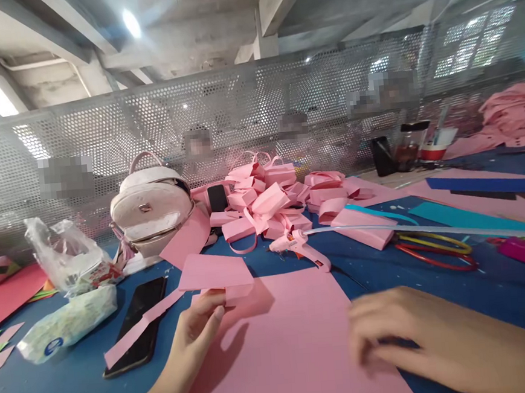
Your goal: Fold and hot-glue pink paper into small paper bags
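Note:
My left hand (200,325) pinches the lower edge of a folded pink paper piece (216,273) between thumb and fingers, holding it a little above a large pink sheet (283,340). My right hand (400,325) hovers at the right edge of that sheet, its fingers loosely bent and blurred, with nothing visible in them. A pink hot glue gun (298,248) lies beyond the sheet, a long glue stick projecting from its back. Behind it is a heap of small pink paper bags (267,202), some with looped handles.
On the left are a black phone (140,321) under a pink strip (141,333), a tissue pack (68,324), a plastic bag (67,254) and a white backpack (152,205). Red and yellow rings (434,249) lie at right. A perforated metal partition (238,113) stands behind.

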Tool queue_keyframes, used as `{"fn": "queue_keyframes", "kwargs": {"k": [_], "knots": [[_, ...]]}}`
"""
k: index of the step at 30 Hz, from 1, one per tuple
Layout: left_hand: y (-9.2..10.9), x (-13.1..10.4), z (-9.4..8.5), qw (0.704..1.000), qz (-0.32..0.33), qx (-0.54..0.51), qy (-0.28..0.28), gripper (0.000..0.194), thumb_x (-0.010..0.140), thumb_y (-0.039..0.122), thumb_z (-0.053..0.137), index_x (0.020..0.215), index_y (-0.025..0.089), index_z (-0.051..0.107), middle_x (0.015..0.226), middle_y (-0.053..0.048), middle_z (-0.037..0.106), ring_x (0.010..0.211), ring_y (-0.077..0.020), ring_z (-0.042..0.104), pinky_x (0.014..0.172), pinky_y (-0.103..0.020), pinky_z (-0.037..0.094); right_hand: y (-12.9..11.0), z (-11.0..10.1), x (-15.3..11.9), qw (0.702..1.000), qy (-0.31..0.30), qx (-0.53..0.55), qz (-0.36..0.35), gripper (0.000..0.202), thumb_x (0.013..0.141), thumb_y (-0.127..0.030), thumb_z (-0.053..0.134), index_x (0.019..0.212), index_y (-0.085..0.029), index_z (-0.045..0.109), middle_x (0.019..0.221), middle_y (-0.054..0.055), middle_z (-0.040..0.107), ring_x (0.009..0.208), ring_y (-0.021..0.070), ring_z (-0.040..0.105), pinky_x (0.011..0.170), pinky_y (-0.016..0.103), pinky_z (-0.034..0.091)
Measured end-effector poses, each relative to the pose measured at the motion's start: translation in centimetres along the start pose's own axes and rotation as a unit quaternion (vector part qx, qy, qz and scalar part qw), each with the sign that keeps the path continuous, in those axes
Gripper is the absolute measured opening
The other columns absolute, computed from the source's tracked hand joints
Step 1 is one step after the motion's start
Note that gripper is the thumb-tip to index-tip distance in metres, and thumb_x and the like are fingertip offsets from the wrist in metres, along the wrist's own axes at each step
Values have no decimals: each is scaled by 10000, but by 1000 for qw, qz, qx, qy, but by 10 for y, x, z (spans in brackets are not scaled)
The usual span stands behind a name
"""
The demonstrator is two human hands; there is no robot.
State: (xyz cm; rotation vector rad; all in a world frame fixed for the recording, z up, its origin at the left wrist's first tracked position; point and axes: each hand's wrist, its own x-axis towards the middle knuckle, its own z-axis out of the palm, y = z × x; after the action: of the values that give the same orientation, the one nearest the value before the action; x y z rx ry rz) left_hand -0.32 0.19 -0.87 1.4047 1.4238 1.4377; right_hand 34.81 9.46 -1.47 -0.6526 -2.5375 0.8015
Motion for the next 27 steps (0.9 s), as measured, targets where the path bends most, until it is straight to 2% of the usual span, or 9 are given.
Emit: {"fn": "queue_keyframes", "kwargs": {"k": [1,3,5,7,10,13,16,22,27], "knots": [[0,0,-1,1000,0,1,-2,381,915,504,655,1032,173,804,1026,-119,760,1054,-295,665,955,-385,516,-23,-6,33,999,-36,21,20,109,850,-188,712,828,-287,752,776,-12,751,697,170,676,630,265,469],[0,0,-3,1000,-1,5,-8,369,926,494,642,1046,183,800,1051,-115,756,1067,-291,664,958,-373,514,-52,-6,82,995,-12,98,36,82,888,-221,658,920,-245,730,843,3,754,688,155,662,640,261,481],[-1,1,-5,999,5,18,-26,355,939,481,624,1036,187,798,1061,-117,754,1063,-285,667,933,-355,532,-60,7,109,986,45,155,30,139,910,-262,640,1035,-232,692,963,18,729,807,161,652,741,270,506],[-4,3,-7,999,18,27,-38,337,940,466,625,1005,183,798,1033,-118,756,1015,-274,684,884,-336,557,-56,26,123,978,88,186,17,180,901,-257,642,1078,-228,655,1048,29,680,886,167,620,808,286,504],[-11,6,-10,999,36,24,-20,277,928,416,652,978,184,796,1000,-107,757,958,-249,702,859,-310,570,-46,49,138,969,117,218,-21,184,878,-226,662,1060,-230,639,1051,29,621,910,171,577,839,298,487],[-18,9,-12,999,45,26,-9,213,925,355,669,988,205,806,985,-89,762,930,-224,704,850,-278,567,-39,61,150,964,111,237,-43,142,873,-219,695,1006,-238,649,993,16,592,895,170,556,831,293,472],[-20,11,-13,999,40,25,-6,193,916,342,682,985,224,819,962,-82,768,921,-224,699,835,-269,567,-32,64,154,965,107,234,-49,136,865,-188,718,978,-244,665,973,9,589,880,166,551,812,285,457],[-19,11,-10,999,-15,33,5,190,893,376,705,959,257,838,947,-74,782,884,-226,708,804,-263,567,-18,63,152,962,110,243,-67,93,898,-170,700,957,-241,691,934,4,619,840,149,581,783,264,463],[-28,12,-19,992,-2,120,-41,188,908,360,685,970,276,842,876,-70,800,763,-216,722,719,-263,577,-15,62,153,961,107,246,-71,16,922,-222,699,936,-227,705,913,14,645,816,147,600,771,263,489]]}}
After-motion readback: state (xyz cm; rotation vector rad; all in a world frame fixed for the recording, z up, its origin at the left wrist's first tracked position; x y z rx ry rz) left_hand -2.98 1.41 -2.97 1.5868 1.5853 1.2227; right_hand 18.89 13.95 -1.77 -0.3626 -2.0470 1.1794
